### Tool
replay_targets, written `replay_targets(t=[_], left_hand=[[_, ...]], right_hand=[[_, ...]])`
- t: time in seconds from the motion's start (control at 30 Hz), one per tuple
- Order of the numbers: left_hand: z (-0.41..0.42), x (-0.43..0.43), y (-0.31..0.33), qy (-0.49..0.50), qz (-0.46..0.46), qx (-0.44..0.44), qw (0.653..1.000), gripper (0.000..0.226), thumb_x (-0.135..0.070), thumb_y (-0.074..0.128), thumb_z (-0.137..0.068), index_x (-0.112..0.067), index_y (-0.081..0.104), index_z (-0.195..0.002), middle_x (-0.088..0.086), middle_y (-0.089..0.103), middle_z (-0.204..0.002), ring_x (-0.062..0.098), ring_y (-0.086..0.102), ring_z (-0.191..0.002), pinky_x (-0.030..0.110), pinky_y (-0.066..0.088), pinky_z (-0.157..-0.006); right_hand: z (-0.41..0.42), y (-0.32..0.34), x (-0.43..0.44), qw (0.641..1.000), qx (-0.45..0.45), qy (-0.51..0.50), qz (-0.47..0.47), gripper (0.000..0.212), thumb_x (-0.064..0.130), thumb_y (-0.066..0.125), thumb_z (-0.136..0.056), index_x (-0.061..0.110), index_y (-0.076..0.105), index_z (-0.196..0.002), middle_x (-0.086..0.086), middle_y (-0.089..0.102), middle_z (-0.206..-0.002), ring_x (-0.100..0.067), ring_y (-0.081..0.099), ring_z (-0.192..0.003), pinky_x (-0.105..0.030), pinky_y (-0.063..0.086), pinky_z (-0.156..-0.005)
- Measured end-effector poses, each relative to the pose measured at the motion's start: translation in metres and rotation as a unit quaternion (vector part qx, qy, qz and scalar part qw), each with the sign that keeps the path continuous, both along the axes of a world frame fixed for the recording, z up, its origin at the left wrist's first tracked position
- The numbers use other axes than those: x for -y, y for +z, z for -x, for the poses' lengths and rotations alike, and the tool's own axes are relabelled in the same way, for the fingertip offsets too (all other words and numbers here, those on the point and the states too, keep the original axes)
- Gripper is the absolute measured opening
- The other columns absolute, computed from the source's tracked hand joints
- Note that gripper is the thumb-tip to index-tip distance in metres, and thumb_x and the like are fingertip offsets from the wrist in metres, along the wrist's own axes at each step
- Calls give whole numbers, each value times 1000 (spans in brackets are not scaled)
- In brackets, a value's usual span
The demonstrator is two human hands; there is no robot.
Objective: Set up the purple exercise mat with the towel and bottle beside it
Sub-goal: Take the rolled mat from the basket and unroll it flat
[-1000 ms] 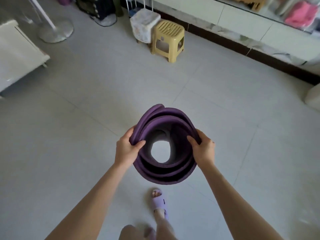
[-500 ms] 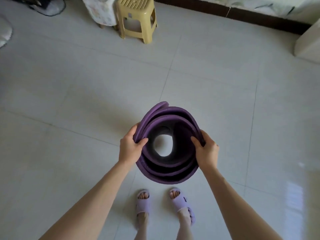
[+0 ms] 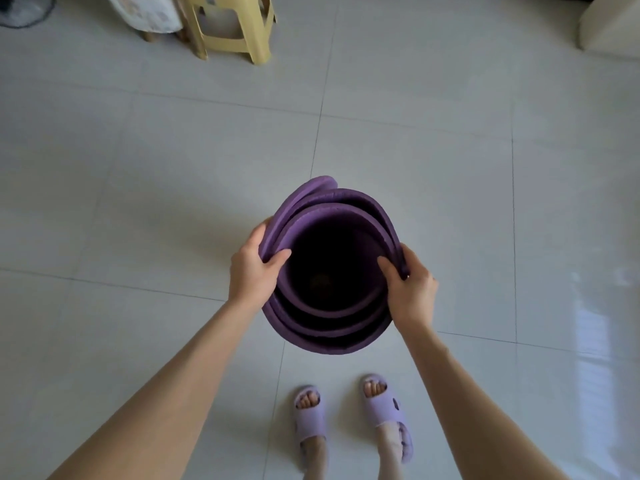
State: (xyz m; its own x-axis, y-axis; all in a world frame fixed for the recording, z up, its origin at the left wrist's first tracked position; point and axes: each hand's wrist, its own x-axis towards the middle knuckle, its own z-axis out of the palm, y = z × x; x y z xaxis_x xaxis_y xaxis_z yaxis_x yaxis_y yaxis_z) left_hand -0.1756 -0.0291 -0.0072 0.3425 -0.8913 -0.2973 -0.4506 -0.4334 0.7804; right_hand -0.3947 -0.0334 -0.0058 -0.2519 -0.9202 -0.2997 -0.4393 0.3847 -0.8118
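Purple exercise mat (image 3: 332, 336) rolled into a loose coil, held upright and seen end-on, dark hollow core facing up toward the camera, spiral layers visible along the near rim. Closest in, at the bottom of the frame: two feet in lilac slippers (image 3: 310, 415) planted on pale floor tiles (image 3: 138, 202), toes pointing forward, the right foot slightly ahead. Two bare forearms reaching in from the lower corners toward the roll. Left hand (image 3: 251, 271) wrapped over the left rim of the coil, thumb hooked inside the opening, fingers curled round the outer layers, closed on the mat. Right hand (image 3: 410, 289) gripping the right rim likewise, thumb pressed on the inner edge, fingers behind the outer wall, also closed on the mat. Mat raised in front of the body, just beyond the slippers; whether the lower end touches the floor cannot be told from this angle. Loose outer flap of the roll peeling away at the far upper left of the coil. Further out, grout lines crossing the tiles, a bright glare patch at the right. Farthest, at the top edge: yellow plastic stool (image 3: 239, 26), with a patterned cloth-covered object (image 3: 149, 12) just beside on the left.
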Motion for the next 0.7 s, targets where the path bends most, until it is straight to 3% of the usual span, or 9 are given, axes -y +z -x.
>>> replay_targets(t=[0.07, 0.2, 0.37, 0.47, 0.6, 0.67, 0.7], left_hand=[[4, -5, -3, 3, 1, -16, 1000, 54, -17, 68, -86, -16, 50, -137, -2, 62, -129, 16, 58, -116, 20, 40, -100], [17, -10, -5, 39, -7, -51, 998, 55, -21, 62, -91, -14, 43, -142, -1, 54, -139, 14, 50, -126, 9, 31, -97], [14, -12, -4, 24, -31, -69, 997, 55, -20, 63, -90, -20, 42, -141, -8, 60, -125, 7, 54, -107, -5, 33, -81], [10, -17, -3, -6, -44, -69, 997, 56, -17, 62, -91, -21, 40, -142, -9, 57, -127, 5, 53, -108, 3, 34, -87], [9, -33, -1, -24, -58, -71, 996, 57, -15, 61, -91, -22, 39, -143, -12, 54, -130, 5, 52, -113, 10, 35, -94], [9, -44, 0, -23, -60, -72, 995, 56, -13, 62, -90, -20, 40, -142, -14, 53, -128, 5, 51, -112, 3, 33, -90], [9, -51, 1, -25, -62, -74, 995, 56, -13, 62, -90, -20, 40, -141, -15, 53, -126, 4, 51, -111, -1, 32, -87]], right_hand=[[0, 1, -3, 1000, 14, -9, -10, 13, 16, 62, -91, 13, 65, -103, 14, 56, -67, 7, 49, -57, -5, 39, -60], [1, 3, -6, 998, 42, -15, -46, 23, 22, 60, -92, 20, 62, -115, 18, 61, -80, 10, 55, -67, -2, 40, -63], [0, 6, -4, 991, 72, -10, -115, 39, 36, 66, -87, 26, 52, -122, 15, 62, -98, -4, 60, -91, -12, 45, -73], [-1, 11, 5, 985, 92, -6, -145, 50, 44, 72, -79, 28, 49, -121, 14, 62, -105, -9, 62, -98, -31, 51, -88], [2, 16, 14, 983, 73, 20, -165, 89, 46, 78, -73, 29, 32, -147, 13, 51, -134, -12, 53, -120, -30, 44, -100], [2, 20, 13, 983, 60, 26, -174, 91, 49, 76, -73, 30, 29, -149, 11, 50, -137, -13, 51, -123, -28, 41, -101], [1, 21, 11, 982, 62, 25, -176, 83, 53, 74, -73, 32, 37, -145, 12, 53, -133, -13, 54, -121, -31, 43, -102]])
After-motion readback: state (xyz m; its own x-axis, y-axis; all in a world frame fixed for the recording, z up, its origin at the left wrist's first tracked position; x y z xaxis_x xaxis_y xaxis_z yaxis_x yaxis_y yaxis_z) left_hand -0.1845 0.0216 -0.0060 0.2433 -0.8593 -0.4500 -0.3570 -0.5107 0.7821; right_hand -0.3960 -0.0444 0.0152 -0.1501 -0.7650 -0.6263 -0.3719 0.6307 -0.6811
